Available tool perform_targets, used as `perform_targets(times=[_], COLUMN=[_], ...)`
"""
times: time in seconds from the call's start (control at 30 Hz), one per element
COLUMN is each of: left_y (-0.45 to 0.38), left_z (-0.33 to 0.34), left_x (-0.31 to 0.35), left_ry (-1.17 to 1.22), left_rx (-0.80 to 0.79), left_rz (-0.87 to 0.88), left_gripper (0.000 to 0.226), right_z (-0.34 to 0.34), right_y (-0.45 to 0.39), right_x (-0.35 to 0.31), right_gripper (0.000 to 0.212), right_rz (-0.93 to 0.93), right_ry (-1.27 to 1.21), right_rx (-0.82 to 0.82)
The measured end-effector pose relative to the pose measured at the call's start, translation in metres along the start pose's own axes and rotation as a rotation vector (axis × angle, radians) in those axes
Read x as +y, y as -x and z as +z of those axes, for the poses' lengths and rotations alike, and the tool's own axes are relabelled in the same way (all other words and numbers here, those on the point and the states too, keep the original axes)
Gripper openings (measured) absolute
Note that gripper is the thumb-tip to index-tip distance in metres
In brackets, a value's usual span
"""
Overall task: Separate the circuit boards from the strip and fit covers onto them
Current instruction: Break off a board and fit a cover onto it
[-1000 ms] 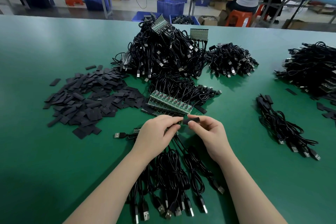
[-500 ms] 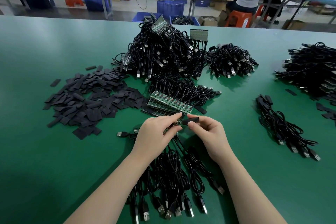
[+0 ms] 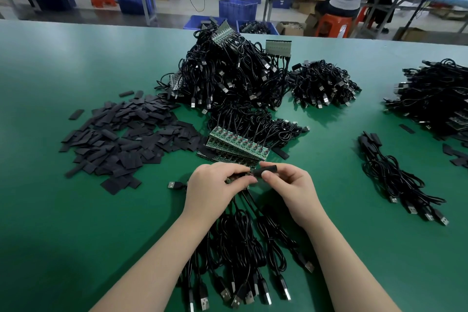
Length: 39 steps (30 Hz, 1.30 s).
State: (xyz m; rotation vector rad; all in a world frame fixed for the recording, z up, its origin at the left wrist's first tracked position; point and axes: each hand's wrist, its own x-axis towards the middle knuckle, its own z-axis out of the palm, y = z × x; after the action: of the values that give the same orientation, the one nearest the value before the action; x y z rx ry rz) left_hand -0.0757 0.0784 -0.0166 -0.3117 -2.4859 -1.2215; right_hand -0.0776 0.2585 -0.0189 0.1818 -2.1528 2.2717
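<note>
Cover-fitting step appearing in hand. Left hand (image 3: 215, 185) pinching circuit board (image 3: 231, 180), cabled, mostly hiding under fingers. Right hand (image 3: 286, 185) pinching black cover (image 3: 264, 169), its end touching board's edge. Next move calling for aligning, then sliding cover over board. Beyond hands, board strips (image 3: 236, 145) lying; loose covers (image 3: 121, 139) piling far left.

Light even and bright from overhead, diffuse. My arms throw only soft, dim shadows onto the green table (image 3: 76, 235). Faint sheen on the far tabletop, no hard glare. Wide-angle lens bows the table's far edge and stretches the corners. Centre sharp; the cable pile (image 3: 228, 76) crisp. Background benches slightly soft, mild blur at my fingertips.
</note>
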Motion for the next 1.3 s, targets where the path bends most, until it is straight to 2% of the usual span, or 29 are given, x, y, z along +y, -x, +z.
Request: perform_targets(times=[0.23,0.43,0.57,0.7,0.87,1.07,1.3], left_y=[-0.001,0.002,0.003,0.002,0.001,0.001,0.002], left_z=[0.001,0.000,0.002,0.005,0.005,0.005,0.004], left_x=[0.001,0.002,0.001,-0.002,-0.001,-0.001,0.001], left_ry=[-0.058,-0.044,-0.096,-0.090,-0.087,-0.072,-0.057], left_rx=[-0.125,0.029,0.051,0.102,0.084,0.060,0.083], left_rz=[0.143,0.075,0.171,0.199,0.162,0.173,0.174], left_gripper=[0.028,0.020,0.017,0.018,0.023,0.020,0.017], right_z=[0.000,0.001,0.004,0.013,0.020,0.022,0.021], right_y=[-0.001,0.000,0.001,0.004,0.005,0.009,0.009], right_x=[0.001,0.000,-0.002,0.000,0.002,0.001,0.001], right_gripper=[0.015,0.014,0.019,0.022,0.022,0.018,0.019], right_rz=[0.018,0.048,0.030,0.042,0.067,0.021,0.031], right_ry=[-0.033,-0.014,0.006,-0.081,-0.148,-0.051,-0.083], right_rx=[0.028,0.026,0.019,0.088,0.160,0.095,0.120])
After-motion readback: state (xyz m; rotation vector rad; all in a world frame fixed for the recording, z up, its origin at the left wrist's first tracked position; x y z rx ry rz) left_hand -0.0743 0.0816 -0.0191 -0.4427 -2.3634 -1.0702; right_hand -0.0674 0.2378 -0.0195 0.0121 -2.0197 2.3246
